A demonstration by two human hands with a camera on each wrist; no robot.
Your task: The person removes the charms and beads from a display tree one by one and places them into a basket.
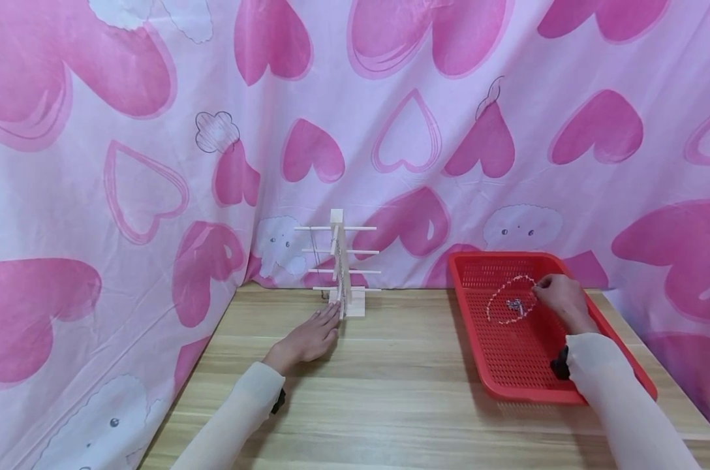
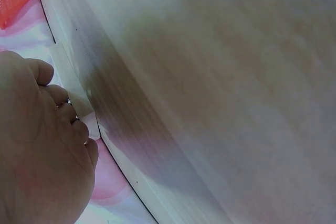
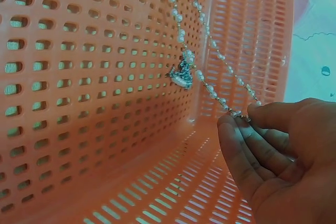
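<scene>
My right hand [image 1: 560,300] pinches a pearl-bead necklace [image 3: 210,87] between thumb and fingertips, over the red basket. The necklace hangs down in a loop, small white beads strung with gold-coloured bits. Behind it in the basket lies a small heap of silvery jewellery [image 3: 181,76]. My left hand [image 1: 314,334] reaches to the foot of a pale wooden display stand [image 1: 337,261], its extended fingers resting at the base. Thin chains [image 1: 316,248] hang from the stand's pegs. In the left wrist view, the left hand [image 2: 44,145] hides most of the base.
The red perforated basket [image 1: 478,365] stands on the right side of the wood-grain table [image 1: 390,391]. A pink heart-patterned cloth [image 1: 414,130] hangs behind the table and along its left and right sides. The stand's pegs stick out to both sides near the back edge.
</scene>
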